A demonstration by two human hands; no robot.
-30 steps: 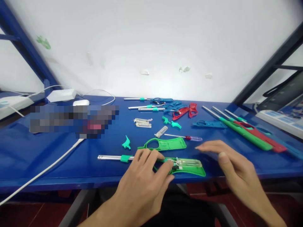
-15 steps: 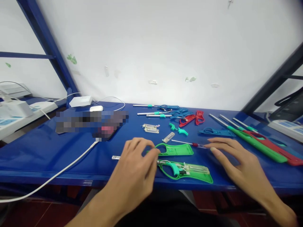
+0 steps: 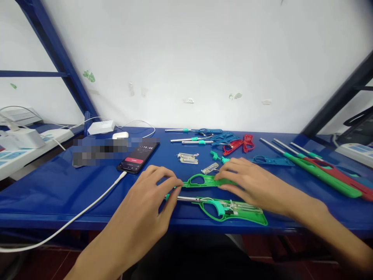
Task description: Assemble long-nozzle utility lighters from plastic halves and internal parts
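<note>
Behind the blue desk stands a scuffed white wall. Near the desk's front edge, the left hand has thumb and forefinger pinched on the narrow end of the empty green half, and the right hand has fingers and thumb clamped on its broad end (whether it touches the desk, I cannot tell). The step in hand looks like taking up this half; the next move would call for an even two-handed hold, without jogging the parts in the loaded green half just in front. Counted: two green halves, three whole-looking lighters toward the right edge, three metal tubes near the back edge, three loose clear tanks, two red shell pieces, at least two loose teal triggers; the blue shell pieces overlap too much to count.
</note>
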